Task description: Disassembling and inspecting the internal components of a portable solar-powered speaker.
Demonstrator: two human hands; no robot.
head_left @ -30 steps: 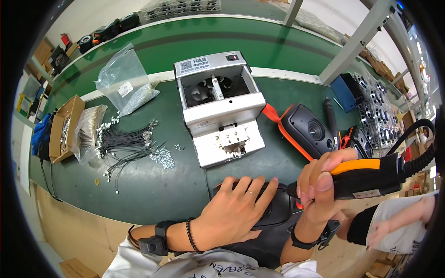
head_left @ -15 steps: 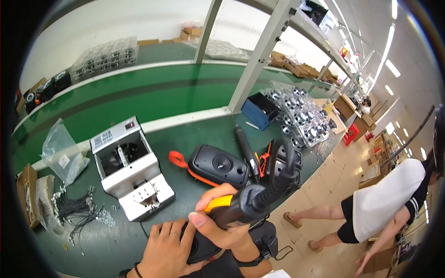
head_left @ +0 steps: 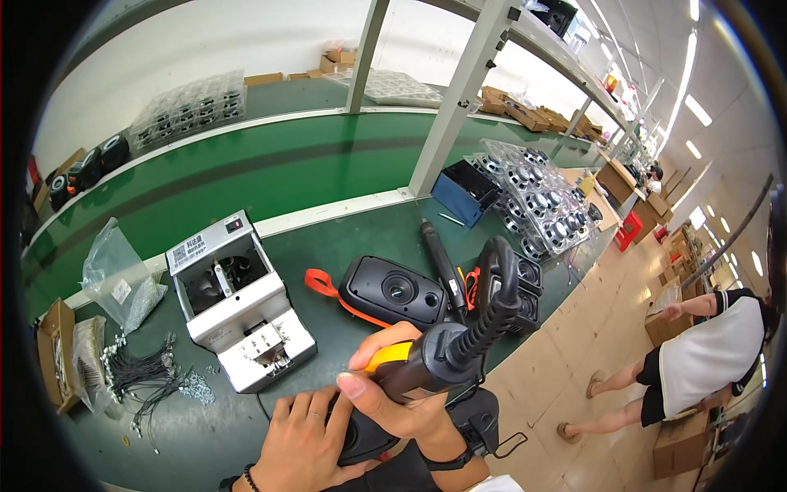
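My right hand [head_left: 399, 407] is wrapped round a black electric screwdriver [head_left: 430, 361] with a yellow lever and a thick ribbed cord. Its lower end is hidden behind the hand. Beneath it lies a black speaker [head_left: 363, 436], partly covered by both hands. My left hand [head_left: 297, 443] grips this speaker, fingers over its left side and thumb along the near edge. Just beyond, another black speaker [head_left: 393, 289] with an orange strap lies on the bench. A black pen-shaped tool [head_left: 443, 266] rests to its right, beside further black speaker parts [head_left: 525, 299].
A silver screw feeder [head_left: 238, 303] stands left of the hands. Black cables [head_left: 143, 369], loose screws [head_left: 197, 388] and a clear bag [head_left: 123, 283] lie farther left. A blue box [head_left: 464, 193] and trays of speaker drivers [head_left: 541, 197] sit back right. A person [head_left: 705, 361] is on the right.
The view has shifted slightly, so the bench things sit a little farther right and lower. Both hands keep their hold. The person at right has moved and turned, one arm now raised.
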